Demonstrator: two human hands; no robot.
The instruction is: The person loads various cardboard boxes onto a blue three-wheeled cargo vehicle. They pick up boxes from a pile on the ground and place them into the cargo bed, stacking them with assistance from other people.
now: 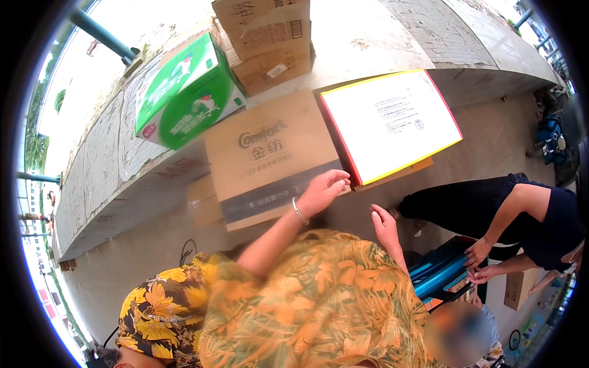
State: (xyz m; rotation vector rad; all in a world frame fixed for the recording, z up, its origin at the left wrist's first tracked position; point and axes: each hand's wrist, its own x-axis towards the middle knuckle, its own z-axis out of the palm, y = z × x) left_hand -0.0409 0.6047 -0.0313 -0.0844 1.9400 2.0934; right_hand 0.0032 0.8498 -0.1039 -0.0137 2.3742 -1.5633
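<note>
My left hand (323, 191), with a silver bangle at the wrist, is over the near right corner of a large brown Comfort cardboard carton (276, 142). Its fingers are loosely bent and hold nothing; whether they touch the carton cannot be told. To the right of that carton lies a white box with yellow and red edges (391, 124), resting partly on another carton. My right hand (385, 225) hovers near this box's near side, fingers apart, nothing in it. Beyond the brown carton, at left, a green and white printed carton (188, 92) sits on the stone ledge.
Two stacked brown cartons (271, 41) stand on the pale stone ledge (368, 41). A smaller carton (202, 198) is beneath the Comfort one. Someone in a dark floral top (161, 303) is close at lower left. A person in dark clothes (529, 207) and a blue vehicle (437, 271) are at right.
</note>
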